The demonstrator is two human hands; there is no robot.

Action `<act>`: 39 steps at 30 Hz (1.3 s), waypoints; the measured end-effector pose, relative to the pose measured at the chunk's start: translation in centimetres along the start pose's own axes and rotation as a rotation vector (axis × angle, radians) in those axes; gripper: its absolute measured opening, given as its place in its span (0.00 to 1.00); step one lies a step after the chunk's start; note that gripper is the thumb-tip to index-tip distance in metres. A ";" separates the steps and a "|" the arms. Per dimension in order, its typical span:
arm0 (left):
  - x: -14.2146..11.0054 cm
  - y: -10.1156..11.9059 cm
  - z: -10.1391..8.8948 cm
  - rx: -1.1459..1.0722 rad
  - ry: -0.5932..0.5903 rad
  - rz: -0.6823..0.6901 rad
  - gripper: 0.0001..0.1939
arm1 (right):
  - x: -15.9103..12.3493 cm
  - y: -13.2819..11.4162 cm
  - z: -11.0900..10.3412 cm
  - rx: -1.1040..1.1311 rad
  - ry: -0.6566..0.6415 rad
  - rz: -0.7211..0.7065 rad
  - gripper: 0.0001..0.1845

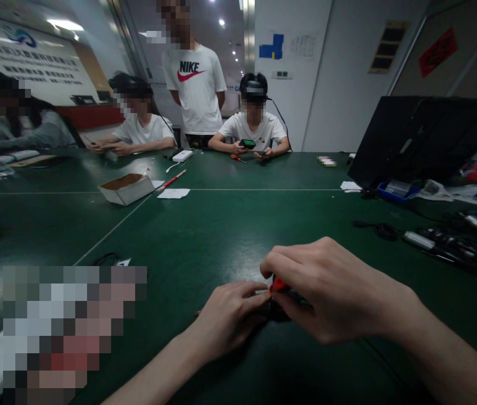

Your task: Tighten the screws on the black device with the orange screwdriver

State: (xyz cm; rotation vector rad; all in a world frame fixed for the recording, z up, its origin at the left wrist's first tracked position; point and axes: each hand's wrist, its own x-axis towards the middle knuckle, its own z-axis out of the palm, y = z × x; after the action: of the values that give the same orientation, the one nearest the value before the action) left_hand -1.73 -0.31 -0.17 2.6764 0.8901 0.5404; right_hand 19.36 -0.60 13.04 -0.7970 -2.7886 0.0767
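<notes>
Near the front middle of the green table, my right hand (323, 292) is closed with its fingertips around the red-orange and black handle of a screwdriver (279, 283). Most of that tool is hidden by the fingers. Beside it, my left hand (230, 309) lies low at the table with its fingers reaching to the same spot. The left fingers press on a small dark object (281, 313) below the handle. Its kind cannot be made out, since both hands cover most of it.
An open white box (126, 189) stands back left near a red pencil (173, 179) and white paper (174, 193). A black monitor (424, 138) rises at right, with a blue tray (396, 191) and cables (384, 230) nearby. Several people are across the table; one (255, 132) holds a green-faced device.
</notes>
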 end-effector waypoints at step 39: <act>0.1 0.1 -0.1 0.027 -0.029 -0.032 0.13 | 0.0 0.3 0.2 -0.042 0.033 0.026 0.04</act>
State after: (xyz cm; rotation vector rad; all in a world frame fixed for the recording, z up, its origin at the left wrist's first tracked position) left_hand -1.70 -0.32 -0.03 2.6824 0.9369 0.4842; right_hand 19.50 -0.32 12.80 -0.8374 -2.7576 0.0095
